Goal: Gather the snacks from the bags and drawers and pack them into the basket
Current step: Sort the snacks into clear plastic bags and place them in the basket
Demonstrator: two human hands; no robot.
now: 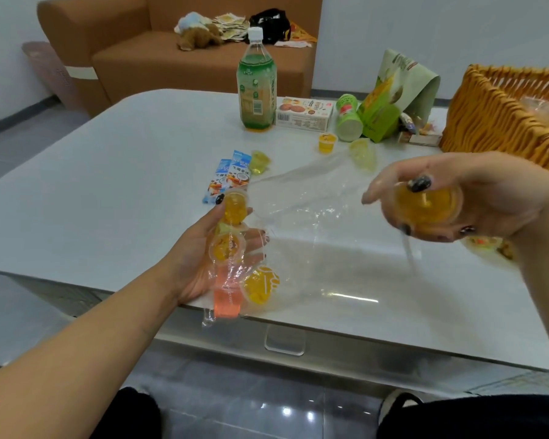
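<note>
Over the table's [108, 172] near edge both hands grip — left [203, 261] the clear bag [298, 223] lying left-to-right, right [476, 201] a jelly cup [425, 204].

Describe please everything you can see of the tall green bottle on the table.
The bottle stands upright on the far part of the white table. It looks like clear plastic with a green tint, a white screw cap, closed, and a green and yellow label around its body. A little yellowish liquid seems to remain at the bottom. A white biscuit box lies just to its right, very close; contact is unclear. No hand touches it.
</note>
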